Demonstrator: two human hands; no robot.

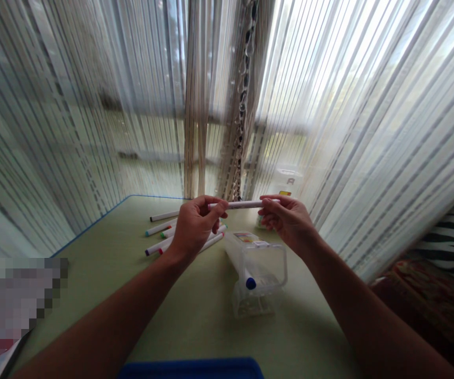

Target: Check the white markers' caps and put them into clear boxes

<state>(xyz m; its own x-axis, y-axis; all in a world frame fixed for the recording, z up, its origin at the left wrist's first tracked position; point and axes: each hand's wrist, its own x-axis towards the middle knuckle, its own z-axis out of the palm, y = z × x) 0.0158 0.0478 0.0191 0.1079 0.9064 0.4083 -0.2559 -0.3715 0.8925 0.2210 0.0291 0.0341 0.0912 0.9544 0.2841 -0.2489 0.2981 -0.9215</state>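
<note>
A white felt-tip pen (244, 205) is held level above the table, one end in each hand. My left hand (195, 223) pinches its left end, where a pinkish tip shows. My right hand (288, 218) grips the other end between thumb and fingers. Below lies a clear plastic case (232, 252) on its side, its open mouth facing me, with a blue-ended pen (251, 283) inside. Several white felt-tip pens (158, 228) with coloured ends lie loose on the table behind my left hand, partly hidden by it.
The pale green table (104, 284) has a blue edge. A blue object (191, 368) lies at the near edge. Behind my right hand stands a whitish translucent container (288, 181). String curtains (151, 105) hang behind the table. Zebra-striped cloth (447, 237) is at right.
</note>
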